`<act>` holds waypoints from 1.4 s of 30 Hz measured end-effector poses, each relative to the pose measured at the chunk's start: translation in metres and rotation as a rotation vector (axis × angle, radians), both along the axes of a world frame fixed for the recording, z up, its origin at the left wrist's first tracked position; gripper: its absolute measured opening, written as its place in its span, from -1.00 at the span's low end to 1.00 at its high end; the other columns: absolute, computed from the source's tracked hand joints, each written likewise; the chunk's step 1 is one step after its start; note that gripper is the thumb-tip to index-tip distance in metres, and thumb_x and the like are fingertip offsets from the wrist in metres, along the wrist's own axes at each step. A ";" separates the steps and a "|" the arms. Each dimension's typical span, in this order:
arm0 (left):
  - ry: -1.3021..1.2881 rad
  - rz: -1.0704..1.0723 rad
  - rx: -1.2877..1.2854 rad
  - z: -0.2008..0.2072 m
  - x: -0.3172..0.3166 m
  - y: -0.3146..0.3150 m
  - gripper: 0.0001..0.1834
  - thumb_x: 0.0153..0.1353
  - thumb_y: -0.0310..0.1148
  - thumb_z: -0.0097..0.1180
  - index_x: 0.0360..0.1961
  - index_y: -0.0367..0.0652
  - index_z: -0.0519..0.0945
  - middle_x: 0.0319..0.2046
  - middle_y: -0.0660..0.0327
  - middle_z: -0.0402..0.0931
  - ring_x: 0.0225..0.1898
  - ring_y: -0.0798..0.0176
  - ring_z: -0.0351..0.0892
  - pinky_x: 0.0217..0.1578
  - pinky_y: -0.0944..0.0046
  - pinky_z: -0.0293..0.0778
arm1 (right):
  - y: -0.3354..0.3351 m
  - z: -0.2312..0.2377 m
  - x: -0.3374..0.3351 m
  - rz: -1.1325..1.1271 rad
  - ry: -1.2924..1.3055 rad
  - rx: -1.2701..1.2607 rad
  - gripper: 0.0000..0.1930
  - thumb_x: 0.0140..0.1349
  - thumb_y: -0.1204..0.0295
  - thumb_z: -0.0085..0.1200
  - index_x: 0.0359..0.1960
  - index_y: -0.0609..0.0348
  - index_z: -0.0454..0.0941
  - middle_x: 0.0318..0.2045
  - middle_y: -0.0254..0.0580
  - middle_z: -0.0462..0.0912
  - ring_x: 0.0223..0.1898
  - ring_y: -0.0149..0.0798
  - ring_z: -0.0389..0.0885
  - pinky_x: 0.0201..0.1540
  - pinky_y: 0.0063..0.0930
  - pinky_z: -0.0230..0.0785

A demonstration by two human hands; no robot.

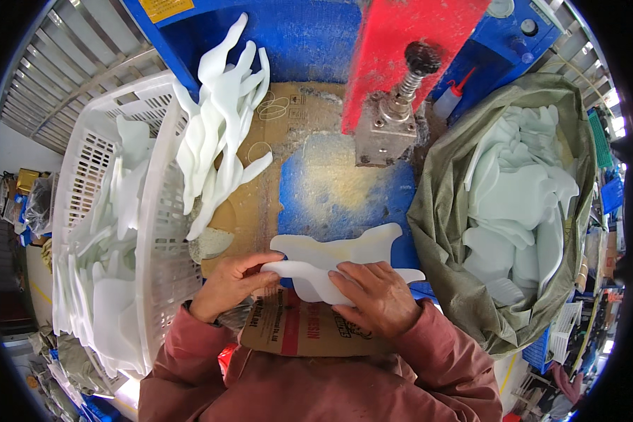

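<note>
Close in front of me, my left hand point(238, 285) is closed on the left end of a white, wavy-edged foam-like piece point(308, 277). The fingers of my right hand point(378, 294) are bent over the same piece farther right, its tip sticking out beyond them. Directly behind it lies a second, wider white piece point(344, 246) with a raised right corner; whether the two are joined I cannot tell. A printed cardboard sheet point(295, 327) is below my hands, against my body.
A red machine arm point(408, 63) with a metal head point(385, 137) rises over a dusty blue surface point(330, 190). At left stands a white slotted crate point(158, 232) of white pieces, beside a loose heap point(221, 130). A green-grey sack point(436, 204) at right holds more. Behind it is a red-tipped bottle point(447, 103).
</note>
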State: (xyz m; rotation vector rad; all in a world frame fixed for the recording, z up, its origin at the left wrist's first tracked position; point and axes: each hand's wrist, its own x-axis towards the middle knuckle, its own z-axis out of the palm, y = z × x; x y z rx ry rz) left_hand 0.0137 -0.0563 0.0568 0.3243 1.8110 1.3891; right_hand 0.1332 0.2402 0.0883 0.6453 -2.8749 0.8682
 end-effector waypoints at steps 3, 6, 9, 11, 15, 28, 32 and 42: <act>0.004 0.105 0.041 -0.010 0.003 0.002 -0.61 0.41 -0.50 0.25 0.24 -0.25 0.61 -0.09 0.24 0.73 -0.13 0.48 0.67 -0.10 0.38 0.61 | -0.001 -0.006 -0.010 -0.001 -0.025 0.005 -0.39 0.05 0.34 0.43 0.18 0.22 0.56 0.11 -0.02 0.55 -0.06 -0.03 0.65 -0.02 -0.14 0.48; -0.009 0.232 0.073 -0.016 0.004 0.006 -0.63 0.38 -0.50 0.28 0.19 -0.26 0.64 -0.10 0.25 0.74 -0.16 0.48 0.68 -0.13 0.38 0.62 | -0.001 -0.011 -0.019 -0.001 -0.041 -0.005 -0.40 0.05 0.36 0.43 0.16 0.23 0.56 0.11 -0.03 0.54 -0.06 -0.04 0.65 -0.01 -0.15 0.48; 0.157 0.256 -0.134 -0.023 0.000 0.011 -0.66 0.32 -0.51 0.33 0.11 -0.27 0.67 -0.15 0.18 0.76 -0.19 0.43 0.71 -0.19 0.35 0.63 | -0.002 -0.017 -0.026 -0.007 -0.031 0.000 -0.41 0.04 0.36 0.44 0.15 0.22 0.57 0.10 -0.04 0.55 -0.06 -0.05 0.65 -0.01 -0.15 0.48; 0.260 0.240 -0.200 -0.029 -0.001 0.016 -0.69 0.27 -0.51 0.37 0.04 -0.27 0.69 -0.20 0.09 0.76 -0.22 0.34 0.75 -0.23 0.30 0.63 | -0.002 -0.020 -0.029 -0.013 -0.044 0.005 -0.41 0.03 0.36 0.44 0.14 0.22 0.57 0.09 -0.04 0.55 -0.06 -0.06 0.65 -0.02 -0.15 0.48; 0.656 0.244 -0.167 -0.043 0.000 0.025 -0.73 0.19 -0.51 0.43 -0.08 -0.25 0.72 -0.24 0.01 0.70 -0.26 0.12 0.74 -0.26 0.23 0.62 | 0.000 -0.026 -0.033 -0.013 -0.039 0.003 -0.41 0.02 0.35 0.44 0.13 0.22 0.57 0.08 -0.05 0.56 -0.05 -0.06 0.66 -0.02 -0.15 0.48; 0.925 0.282 -0.315 -0.060 -0.007 0.038 -0.77 0.08 -0.50 0.46 -0.20 -0.22 0.76 -0.27 0.08 0.62 -0.26 -0.04 0.65 -0.25 0.09 0.57 | 0.001 -0.045 -0.046 -0.013 -0.088 0.029 -0.43 0.05 0.34 0.42 0.13 0.21 0.57 0.09 -0.07 0.56 -0.02 -0.06 0.64 0.03 -0.15 0.45; 0.902 0.271 -0.343 -0.061 -0.006 0.039 -0.79 0.08 -0.49 0.46 -0.23 -0.21 0.75 -0.27 0.09 0.62 -0.25 -0.05 0.64 -0.24 0.06 0.56 | 0.000 -0.051 -0.045 -0.017 -0.107 0.037 -0.43 0.06 0.34 0.42 0.13 0.19 0.57 0.09 -0.09 0.54 -0.01 -0.07 0.63 0.04 -0.16 0.44; 0.746 0.285 -0.358 -0.057 -0.008 0.041 -0.87 0.17 -0.43 0.40 -0.25 -0.18 0.76 -0.32 0.08 0.65 -0.27 -0.07 0.65 -0.24 0.05 0.56 | 0.001 -0.055 -0.045 -0.035 -0.130 0.067 -0.46 0.07 0.35 0.40 0.12 0.20 0.57 0.08 -0.09 0.53 0.00 -0.06 0.61 0.07 -0.14 0.42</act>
